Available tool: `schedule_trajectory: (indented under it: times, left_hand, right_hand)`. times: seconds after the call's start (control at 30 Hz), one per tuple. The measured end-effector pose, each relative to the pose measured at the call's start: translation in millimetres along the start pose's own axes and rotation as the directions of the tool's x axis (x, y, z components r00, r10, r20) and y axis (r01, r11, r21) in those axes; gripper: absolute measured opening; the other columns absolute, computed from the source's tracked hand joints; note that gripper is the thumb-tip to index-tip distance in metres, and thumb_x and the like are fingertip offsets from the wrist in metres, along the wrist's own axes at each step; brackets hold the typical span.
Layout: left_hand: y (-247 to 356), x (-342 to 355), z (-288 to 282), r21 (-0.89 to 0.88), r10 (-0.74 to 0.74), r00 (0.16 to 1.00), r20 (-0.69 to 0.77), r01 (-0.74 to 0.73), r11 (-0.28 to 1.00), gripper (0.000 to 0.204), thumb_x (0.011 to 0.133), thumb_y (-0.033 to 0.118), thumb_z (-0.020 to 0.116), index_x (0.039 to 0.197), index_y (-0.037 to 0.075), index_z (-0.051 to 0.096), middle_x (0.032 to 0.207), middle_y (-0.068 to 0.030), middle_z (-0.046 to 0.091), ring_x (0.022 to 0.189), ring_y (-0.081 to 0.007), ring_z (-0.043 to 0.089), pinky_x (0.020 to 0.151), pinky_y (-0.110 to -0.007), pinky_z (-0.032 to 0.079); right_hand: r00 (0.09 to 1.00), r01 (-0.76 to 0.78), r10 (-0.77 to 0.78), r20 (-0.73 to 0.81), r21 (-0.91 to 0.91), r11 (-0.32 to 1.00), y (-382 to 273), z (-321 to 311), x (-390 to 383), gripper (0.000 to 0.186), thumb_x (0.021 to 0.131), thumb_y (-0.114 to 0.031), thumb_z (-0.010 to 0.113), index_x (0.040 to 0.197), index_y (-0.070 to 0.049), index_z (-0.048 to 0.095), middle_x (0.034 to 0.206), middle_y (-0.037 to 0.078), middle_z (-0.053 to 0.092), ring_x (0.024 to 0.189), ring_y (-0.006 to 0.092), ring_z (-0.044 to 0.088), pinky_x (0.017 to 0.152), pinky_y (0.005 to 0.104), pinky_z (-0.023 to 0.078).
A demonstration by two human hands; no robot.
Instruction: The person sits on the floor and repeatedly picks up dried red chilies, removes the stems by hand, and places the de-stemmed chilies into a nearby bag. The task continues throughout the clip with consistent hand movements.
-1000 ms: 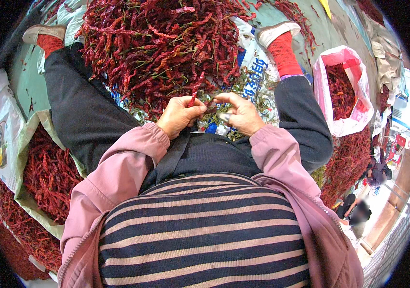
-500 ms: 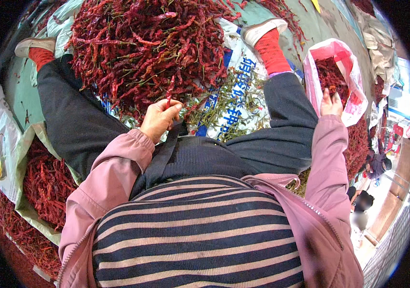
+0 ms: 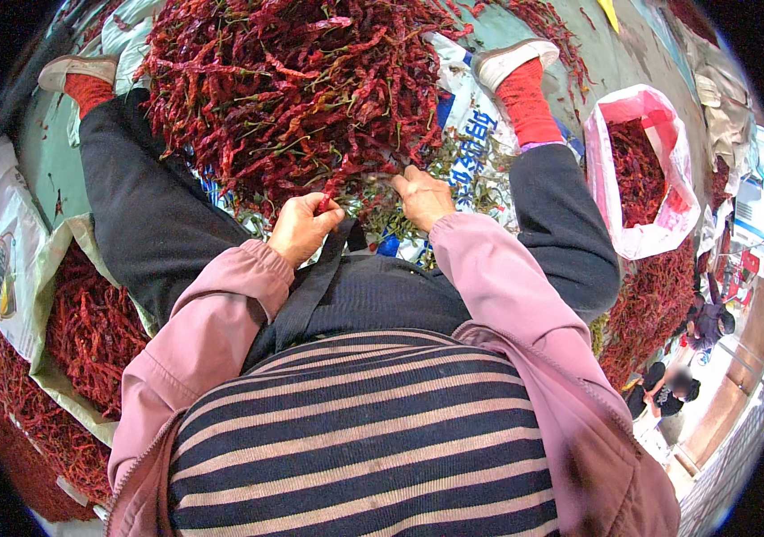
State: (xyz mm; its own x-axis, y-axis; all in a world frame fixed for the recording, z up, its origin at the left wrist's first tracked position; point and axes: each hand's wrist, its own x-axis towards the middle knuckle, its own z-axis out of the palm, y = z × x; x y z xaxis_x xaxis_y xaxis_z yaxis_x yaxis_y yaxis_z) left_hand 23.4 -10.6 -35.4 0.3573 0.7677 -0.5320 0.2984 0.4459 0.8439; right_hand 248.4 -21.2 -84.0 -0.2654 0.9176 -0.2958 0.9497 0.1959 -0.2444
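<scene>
A big heap of dried red chilies [image 3: 292, 98] lies between my legs. At its near edge my left hand [image 3: 303, 231] is closed in a pinch on a dried chili [image 3: 325, 202], held at the fingertips. To its right, my right hand [image 3: 425, 199] has its fingers curled together at the heap's lower right edge. Whatever those fingers hold is too small and blurred to make out. Green-brown stems and scraps [image 3: 382, 211] are scattered under and beside my right hand, on a white and blue printed sheet [image 3: 470, 116].
Past my right knee stands an open white and pink bag [image 3: 598, 179] with red chilies inside. More chilies [image 3: 655, 295] lie behind it. On the left is an open pale green sack [image 3: 46, 345] of chilies. Other people [image 3: 666, 390] are at the far right.
My right hand has moved left from the pink bag to the heap's near edge. My left hand stays in about the same place, pinching a chili. The view has shifted slightly.
</scene>
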Motion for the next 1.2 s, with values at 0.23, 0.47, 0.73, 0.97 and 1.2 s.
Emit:
schedule_trajectory:
  times: [0.23, 0.47, 0.73, 0.97, 1.2]
  left_hand:
    - [-5.8, 3.9, -1.4, -0.05, -0.06, 0.998, -0.01, 0.059, 0.997, 0.009, 0.074, 0.009, 0.058, 0.074, 0.0, 0.058, 0.062, -0.0017, 0.055, 0.058, -0.008, 0.048, 0.054, -0.023, 0.039]
    - [-3.2, 5.9, 4.7, -0.099, -0.025, 1.0, 0.011, 0.026, 0.995, 0.007, 0.076, 0.01, 0.059, 0.075, 0.003, 0.058, 0.061, 0.0014, 0.053, 0.054, -0.0055, 0.044, 0.048, -0.021, 0.035]
    - [-0.5, 1.7, 9.2, -0.197, -0.049, 0.999, 0.019, 0.052, 0.979, 0.007, 0.077, 0.011, 0.059, 0.075, 0.004, 0.058, 0.061, 0.0022, 0.052, 0.05, -0.0047, 0.043, 0.044, -0.02, 0.033]
    - [-0.1, -0.1, 6.1, -0.169, -0.066, 0.998, 0.008, 0.066, 0.983, 0.009, 0.077, 0.012, 0.058, 0.076, 0.003, 0.058, 0.06, 0.001, 0.053, 0.047, -0.0052, 0.044, 0.042, -0.02, 0.033]
    - [4.4, 2.5, 6.5, -0.204, -0.122, 0.992, 0.023, 0.124, 0.971, 0.009, 0.077, 0.01, 0.058, 0.077, 0.002, 0.058, 0.061, -0.0006, 0.054, 0.048, -0.0058, 0.043, 0.043, -0.02, 0.034]
  right_hand:
    - [0.999, 0.051, -0.047, -0.027, 0.183, 0.982, 9.6, -20.9, -6.8, 0.019, 0.067, -0.011, 0.051, 0.085, -0.008, 0.055, 0.085, 0.013, 0.051, 0.08, 0.0324, 0.054, 0.069, 0.0407, 0.044]
    - [0.994, -0.11, 0.094, 0.06, 0.672, 0.733, 6.1, -41.5, -19.9, 0.012, 0.074, -0.003, 0.051, 0.086, -0.004, 0.054, 0.085, 0.008, 0.059, 0.069, 0.0165, 0.057, 0.061, 0.0286, 0.045]
    - [0.77, -0.4, 0.471, 0.432, 0.9, -0.172, 34.7, -21.7, -20.9, 0.012, 0.079, -0.011, 0.047, 0.09, -0.005, 0.051, 0.077, 0.008, 0.06, 0.049, 0.0092, 0.05, 0.044, 0.022, 0.041]
    - [0.886, -0.457, 0.461, 0.051, 0.265, 0.849, 8.6, -14.2, -4.2, 0.023, 0.066, -0.02, 0.052, 0.083, -0.006, 0.059, 0.085, 0.018, 0.06, 0.082, 0.0345, 0.057, 0.07, 0.0418, 0.045]
    - [0.907, -0.417, 0.417, 0.054, 0.245, 0.875, 12.1, -11.8, -5.2, 0.024, 0.066, -0.016, 0.049, 0.085, -0.005, 0.059, 0.083, 0.018, 0.06, 0.082, 0.0354, 0.056, 0.072, 0.0423, 0.044]
